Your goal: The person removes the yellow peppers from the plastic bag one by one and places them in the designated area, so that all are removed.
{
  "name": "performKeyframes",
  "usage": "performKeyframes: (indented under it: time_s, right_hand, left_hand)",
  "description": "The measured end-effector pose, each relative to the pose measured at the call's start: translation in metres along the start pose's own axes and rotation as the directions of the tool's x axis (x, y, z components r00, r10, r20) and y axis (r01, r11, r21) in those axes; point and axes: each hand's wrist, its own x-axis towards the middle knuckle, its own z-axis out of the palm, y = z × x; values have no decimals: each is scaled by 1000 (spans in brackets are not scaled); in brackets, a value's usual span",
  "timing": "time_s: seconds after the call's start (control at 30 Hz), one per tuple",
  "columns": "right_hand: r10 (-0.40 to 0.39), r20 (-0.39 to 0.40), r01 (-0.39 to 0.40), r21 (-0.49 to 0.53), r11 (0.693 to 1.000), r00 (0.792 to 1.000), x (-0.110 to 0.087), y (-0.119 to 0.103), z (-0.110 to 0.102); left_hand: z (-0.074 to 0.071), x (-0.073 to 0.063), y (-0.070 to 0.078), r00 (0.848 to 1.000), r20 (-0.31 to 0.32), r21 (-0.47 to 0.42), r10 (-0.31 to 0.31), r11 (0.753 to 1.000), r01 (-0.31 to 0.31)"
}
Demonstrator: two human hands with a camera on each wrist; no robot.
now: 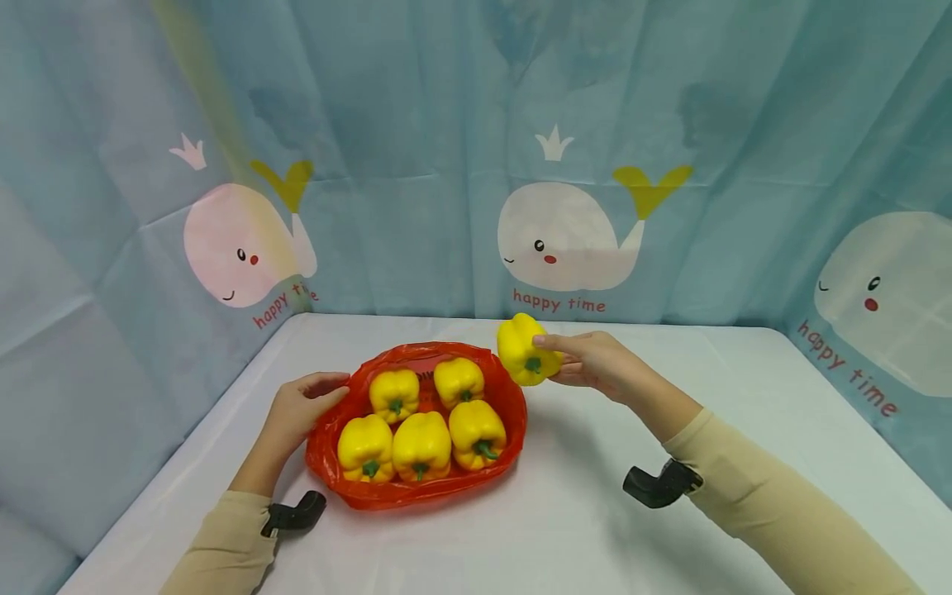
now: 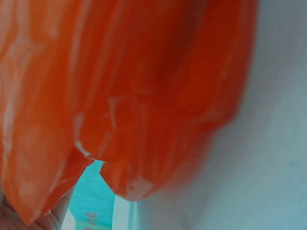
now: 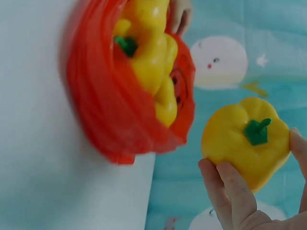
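Observation:
A red plastic bag lies open on the table with its rim spread wide, and several yellow bell peppers sit inside it, green stems facing me. My left hand holds the bag's left rim between thumb and fingers; the bag's side fills most of the left wrist view and hides much of that hand. Raised beside the bag's right rim, my right hand grips one yellow bell pepper. Thumb and fingertips press on opposite sides of this pepper, its green stem showing between them.
The bag stands on a white-covered table, left of its middle. A blue curtain printed with whales hangs behind and along the sides. Black wrist mounts stick out from both sleeves.

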Motion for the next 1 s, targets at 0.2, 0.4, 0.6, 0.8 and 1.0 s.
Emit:
performKeyframes:
  time_s: [0.2,0.4,0.6,0.8,1.0]
  right_hand:
    - [6,-41,-6,3,1000,999,5,11,-20]
    - [16,-79,-18,-23,1000,997,9,22,-37]
    - [27,-104,-30,-31,999,994,14,32,-48]
    - [41,-142,-51,-72,996,989,23,42,-57]
    - [86,-194,-111,-120,987,977,35,56,-59]
  left_hand:
    - [-2,0,1,1000,-12,8,11,1000,-11]
    - [-2,1,-1,1000,-16,13,23,1000,-23]
    - [-1,0,-3,1000,-5,10,15,1000,-15]
    - [0,1,-2,1000,-4,5,19,1000,-19]
    - [0,0,-2,1000,-9,14,26,1000,-26]
